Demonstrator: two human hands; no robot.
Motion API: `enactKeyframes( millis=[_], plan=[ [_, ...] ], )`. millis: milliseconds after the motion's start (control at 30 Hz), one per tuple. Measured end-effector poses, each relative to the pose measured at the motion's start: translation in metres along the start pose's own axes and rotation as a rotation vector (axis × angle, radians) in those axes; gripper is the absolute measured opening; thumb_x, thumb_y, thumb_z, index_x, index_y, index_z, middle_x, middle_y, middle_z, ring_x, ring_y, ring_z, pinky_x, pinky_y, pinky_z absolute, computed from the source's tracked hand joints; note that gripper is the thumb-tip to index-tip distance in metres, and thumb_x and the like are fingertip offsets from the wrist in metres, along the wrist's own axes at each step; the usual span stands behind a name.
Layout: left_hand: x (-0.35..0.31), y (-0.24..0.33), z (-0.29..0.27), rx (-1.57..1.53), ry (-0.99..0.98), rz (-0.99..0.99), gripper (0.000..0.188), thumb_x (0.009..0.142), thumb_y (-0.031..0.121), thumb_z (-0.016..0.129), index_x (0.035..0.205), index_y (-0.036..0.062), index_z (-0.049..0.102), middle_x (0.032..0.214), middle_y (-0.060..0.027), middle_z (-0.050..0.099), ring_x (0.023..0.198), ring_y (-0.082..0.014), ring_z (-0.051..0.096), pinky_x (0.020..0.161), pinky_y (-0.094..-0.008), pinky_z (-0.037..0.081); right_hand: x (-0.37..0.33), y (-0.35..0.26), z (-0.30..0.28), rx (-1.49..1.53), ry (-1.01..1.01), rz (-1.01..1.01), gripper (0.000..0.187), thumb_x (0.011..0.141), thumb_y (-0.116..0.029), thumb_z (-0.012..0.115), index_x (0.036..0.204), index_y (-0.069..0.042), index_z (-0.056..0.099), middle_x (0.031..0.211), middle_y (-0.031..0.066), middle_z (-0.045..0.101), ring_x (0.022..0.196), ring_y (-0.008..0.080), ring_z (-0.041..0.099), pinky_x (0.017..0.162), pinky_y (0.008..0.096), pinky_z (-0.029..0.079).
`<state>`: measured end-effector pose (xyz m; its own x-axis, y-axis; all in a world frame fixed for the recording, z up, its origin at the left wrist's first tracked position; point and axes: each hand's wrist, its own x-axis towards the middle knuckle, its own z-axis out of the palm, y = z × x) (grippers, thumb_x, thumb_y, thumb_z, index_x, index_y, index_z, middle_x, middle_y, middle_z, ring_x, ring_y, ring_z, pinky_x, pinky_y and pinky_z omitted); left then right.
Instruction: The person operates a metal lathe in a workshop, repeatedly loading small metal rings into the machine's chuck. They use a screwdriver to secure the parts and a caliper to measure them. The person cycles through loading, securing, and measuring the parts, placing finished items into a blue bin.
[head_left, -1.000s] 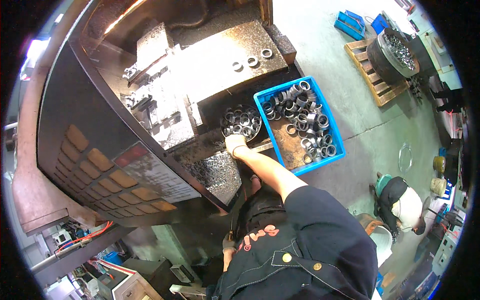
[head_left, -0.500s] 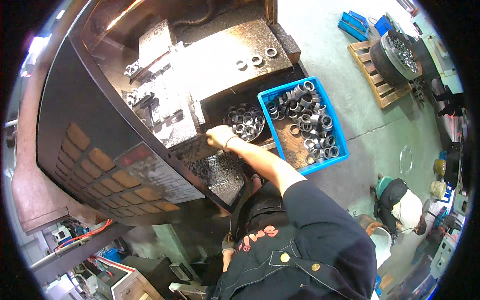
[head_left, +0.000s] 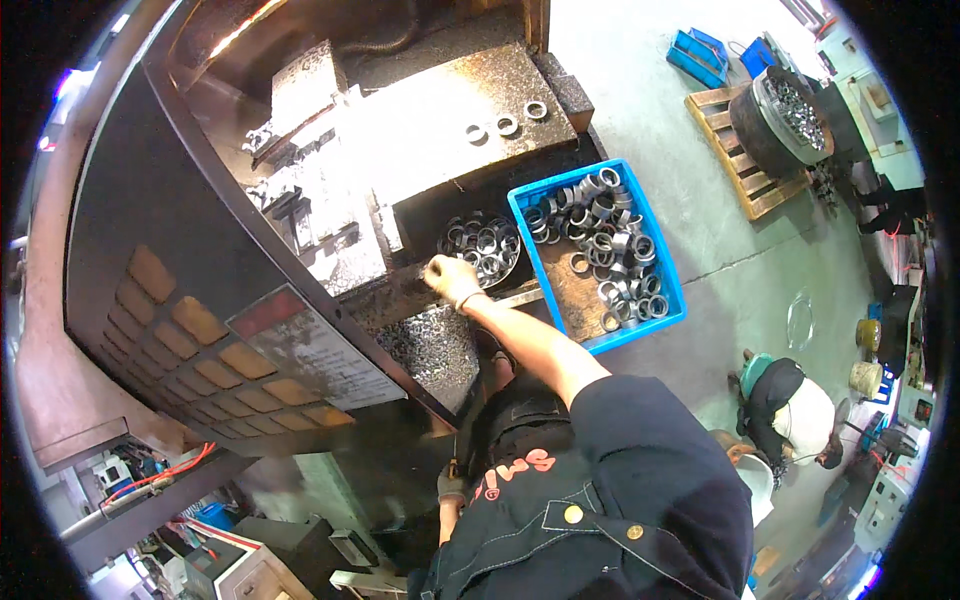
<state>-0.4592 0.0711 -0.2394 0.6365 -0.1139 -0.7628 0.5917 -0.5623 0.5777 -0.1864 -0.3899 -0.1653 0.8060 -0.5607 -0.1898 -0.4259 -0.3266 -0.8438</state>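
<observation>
Right hand (head_left: 450,278) is half curled, fingers bunched up, right next to the pan (head_left: 512,272). Can't tell if there's anything pinched in it, the fingertips are turned away from the camera. The rings (head_left: 487,241) are heaped in that pan, just to the right of the hand and a touch beyond it. Further right of the hand there's a blue crate (head_left: 541,268) with loads more rings in it, mostly toward the far end and right side. Past the hand, three loose rings (head_left: 507,125) sit on the bright ledge (head_left: 450,150). Metal chips (head_left: 430,345) are piled just below the hand. Left hand (head_left: 452,487) is way down by the body, looks curled, but can't tell what it's got.
</observation>
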Motion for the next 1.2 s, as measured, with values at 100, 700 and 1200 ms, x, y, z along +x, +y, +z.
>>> enactKeyframes(
  millis=[100,700,1200],
  plan=[
    [0.014,-0.016,0.004,-0.146,0.031,0.006,0.032,0.080,0.010,0.057,0.111,0.0019,0.058,0.092,-0.0071,0.064,0.080,-0.0177,0.059,0.072,-0.0294,0.047,0.014,0.019,-0.016,-0.369,-0.378,-0.107,0.032,0.077,-0.027,0.057,0.105,-0.014,0.065,0.100,0.0144,0.065,0.094,0.0307,0.062,0.081,0.0419,0.048],
    [-0.002,0.127,0.055,0.506,0.019,0.444,0.032,0.077,0.013,0.065,0.107,0.0045,0.056,0.087,-0.0114,0.063,0.081,-0.0227,0.061,0.071,-0.0344,0.047,-0.082,0.059,-0.204,0.242,0.041,-0.233,0.026,0.082,-0.017,0.058,0.106,-0.008,0.063,0.097,0.0111,0.065,0.090,0.0236,0.063,0.082,0.0322,0.048],
    [-0.051,0.360,0.155,0.239,0.087,0.900,0.045,0.076,-0.006,0.058,0.118,0.0034,0.047,0.101,-0.0093,0.059,0.091,-0.0181,0.058,0.082,-0.0292,0.047,-0.021,0.084,-0.249,-0.687,0.178,-0.241,0.037,0.079,-0.020,0.057,0.116,-0.018,0.057,0.092,0.0097,0.061,0.087,0.0282,0.061,0.074,0.0438,0.049]
  ],
)
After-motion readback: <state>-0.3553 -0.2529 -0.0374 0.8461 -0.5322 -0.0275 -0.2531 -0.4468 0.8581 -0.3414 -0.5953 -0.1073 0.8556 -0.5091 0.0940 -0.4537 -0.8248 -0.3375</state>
